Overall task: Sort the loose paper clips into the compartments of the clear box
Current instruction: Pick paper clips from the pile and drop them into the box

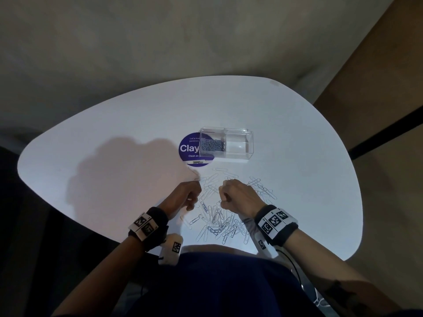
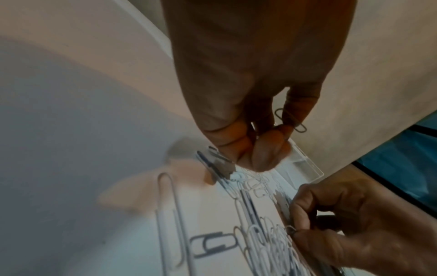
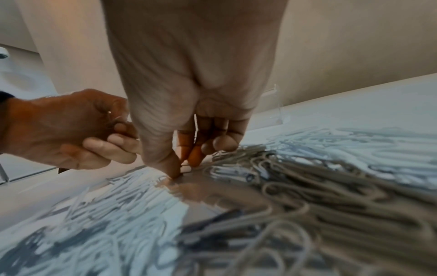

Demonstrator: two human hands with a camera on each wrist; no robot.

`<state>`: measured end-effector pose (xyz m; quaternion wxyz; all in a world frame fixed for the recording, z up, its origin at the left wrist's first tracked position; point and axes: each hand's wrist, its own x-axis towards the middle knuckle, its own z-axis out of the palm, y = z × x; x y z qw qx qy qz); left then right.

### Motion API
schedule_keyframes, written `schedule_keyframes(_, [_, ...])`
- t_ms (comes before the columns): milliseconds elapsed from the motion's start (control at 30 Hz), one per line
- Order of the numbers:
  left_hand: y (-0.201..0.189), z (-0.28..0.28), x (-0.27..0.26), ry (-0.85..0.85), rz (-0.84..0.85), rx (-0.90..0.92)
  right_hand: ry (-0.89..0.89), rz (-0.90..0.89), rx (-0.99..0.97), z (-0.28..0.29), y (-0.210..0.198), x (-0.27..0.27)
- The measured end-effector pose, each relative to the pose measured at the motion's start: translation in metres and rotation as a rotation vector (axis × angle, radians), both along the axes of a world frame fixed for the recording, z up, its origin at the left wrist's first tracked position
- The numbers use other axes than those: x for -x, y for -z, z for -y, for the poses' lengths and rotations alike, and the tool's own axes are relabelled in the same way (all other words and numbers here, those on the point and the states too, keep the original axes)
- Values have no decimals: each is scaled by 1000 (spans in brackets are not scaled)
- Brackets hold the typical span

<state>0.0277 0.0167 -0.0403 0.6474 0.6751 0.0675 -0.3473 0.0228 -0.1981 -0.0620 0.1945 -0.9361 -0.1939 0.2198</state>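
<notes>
The clear box [image 1: 238,154] stands on the white table [image 1: 114,133] beyond both hands. Its left compartment holds several small dark clips [image 1: 212,145]; its right compartment looks bare. Loose paper clips [image 1: 217,220], large pale ones and a few small dark ones, lie spread between and before my hands. My left hand [image 1: 191,203] is curled just above the pile's left edge and holds a small dark clip [image 2: 290,120] against its fingers. My right hand [image 1: 225,200] points down into the pile, thumb and fingertips [image 3: 196,158] pinched together on a clip [image 2: 292,228] at the table surface.
A round blue sticker [image 1: 190,148] lies partly under the box's left end. The table edge curves close to my body [image 1: 229,245]. A long pale clip [image 2: 167,214] and a small dark clip [image 2: 212,244] lie apart at the pile's left.
</notes>
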Motion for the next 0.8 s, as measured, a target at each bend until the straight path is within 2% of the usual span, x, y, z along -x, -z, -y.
schedule_keyframes(133, [4,-3,2,-31,-64,44,-20,72,-62,0,2,6])
schedule_keyframes(267, [1,-5,1,-29,-90,89,148,68,-263,9,8,12])
schedule_keyframes(367, [3,-9,-2,-29,-119,65,298,-56,-455,15,5,8])
schedule_keyframes(467, [6,-12,-5,-125,-172,50,446,-265,-651,20,-4,7])
schedule_keyframes(533, [6,-13,-7,-151,-143,-27,479,-374,-714,18,-4,7])
schedule_keyframes(633, [4,-16,-6,-64,-25,-159,393,-293,-587,9,3,7])
schedule_keyframes(733, [6,-24,-3,7,44,-203,163,-116,-479,-5,6,8])
schedule_keyframes(800, [6,-27,0,30,97,-297,31,-3,-377,-14,8,9])
